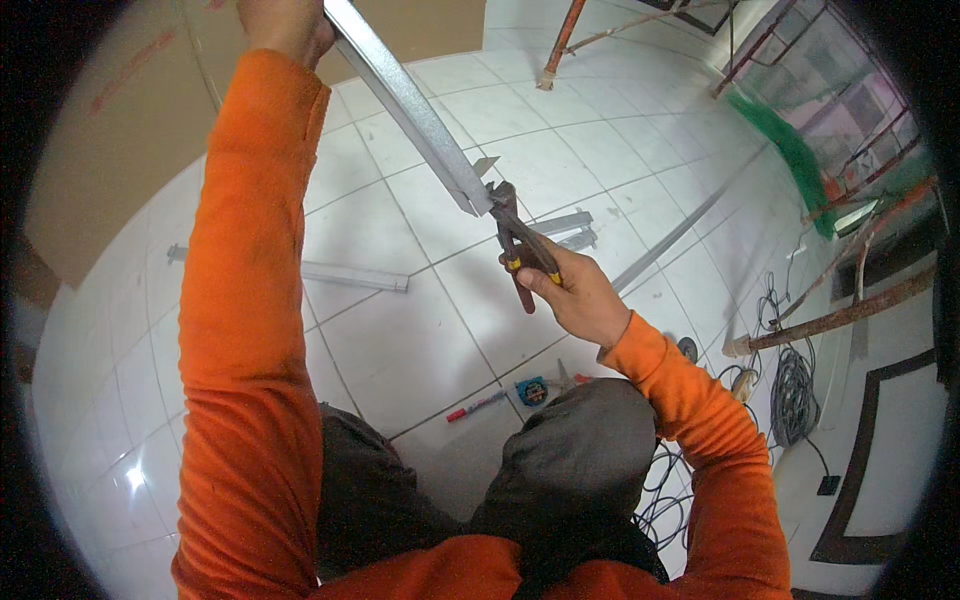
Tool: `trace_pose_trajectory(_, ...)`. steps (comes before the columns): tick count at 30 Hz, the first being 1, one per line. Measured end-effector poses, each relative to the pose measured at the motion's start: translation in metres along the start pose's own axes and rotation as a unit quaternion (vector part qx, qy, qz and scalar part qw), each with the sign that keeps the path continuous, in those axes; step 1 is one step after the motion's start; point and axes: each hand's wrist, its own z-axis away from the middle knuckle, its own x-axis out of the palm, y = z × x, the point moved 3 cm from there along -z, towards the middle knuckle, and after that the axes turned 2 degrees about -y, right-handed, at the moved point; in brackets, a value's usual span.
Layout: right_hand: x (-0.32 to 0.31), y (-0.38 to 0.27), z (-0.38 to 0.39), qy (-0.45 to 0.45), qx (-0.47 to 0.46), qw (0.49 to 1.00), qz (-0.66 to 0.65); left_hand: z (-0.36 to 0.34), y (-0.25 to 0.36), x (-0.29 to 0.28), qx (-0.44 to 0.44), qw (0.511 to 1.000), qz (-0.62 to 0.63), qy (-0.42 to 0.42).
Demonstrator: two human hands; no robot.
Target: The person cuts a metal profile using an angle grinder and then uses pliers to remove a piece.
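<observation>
My left hand (285,28), at the top edge, is closed round a silver metal channel (405,105). The channel slants down to the right, held off the floor. At its lower end a small metal flap (485,166) sticks out to the side. My right hand (582,298) grips the handles of dark pliers (508,222) with yellow bands. Their jaws are at the channel's lower end; whether they bite on the metal cannot be made out. Below, on the floor, lie a red-capped marker (472,407) and a blue-and-black tape measure (533,390), close to my knees.
Metal pieces lie on the white tiles: one channel (355,277) at left, short pieces (565,228) behind my right hand, and a long strip (690,225). Rusty scaffolding (850,312), coiled cable (793,395) and green netting (785,140) stand at right. Brown board (120,110) covers the far left.
</observation>
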Motion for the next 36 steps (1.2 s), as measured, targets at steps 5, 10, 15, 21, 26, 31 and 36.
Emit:
trace_pose_trajectory(5, 0.001, -0.008, 0.000, 0.007, -0.083, 0.992, 0.099, -0.004, -0.004, -0.007, -0.054, 0.999, 0.002, -0.001)
trace_pose_trajectory(10, 0.000, -0.021, 0.002, 0.028, -0.093, 0.980, 0.176, 0.014, 0.003, 0.006, 0.062, 0.998, -0.009, -0.021)
trace_pose_trajectory(15, -0.010, -0.043, 0.004, -0.015, 0.022, 0.977, 0.211, 0.043, 0.022, 0.025, 0.200, 0.968, -0.140, -0.057)
trace_pose_trajectory(21, -0.050, -0.068, 0.014, -0.092, 0.200, 0.963, 0.153, 0.093, -0.005, 0.074, 0.334, 0.931, -0.065, -0.134)
trace_pose_trajectory(26, -0.061, -0.089, 0.004, -0.103, 0.166, 0.916, 0.351, 0.115, 0.005, 0.095, 0.380, 0.903, -0.019, -0.199)
trace_pose_trajectory(31, -0.037, -0.079, 0.008, -0.080, 0.083, 0.926, 0.360, 0.103, 0.012, 0.079, 0.277, 0.921, -0.231, -0.148)
trace_pose_trajectory(36, -0.020, -0.054, 0.009, 0.004, 0.005, 0.953, 0.304, 0.072, 0.004, 0.064, 0.286, 0.938, -0.163, -0.104)
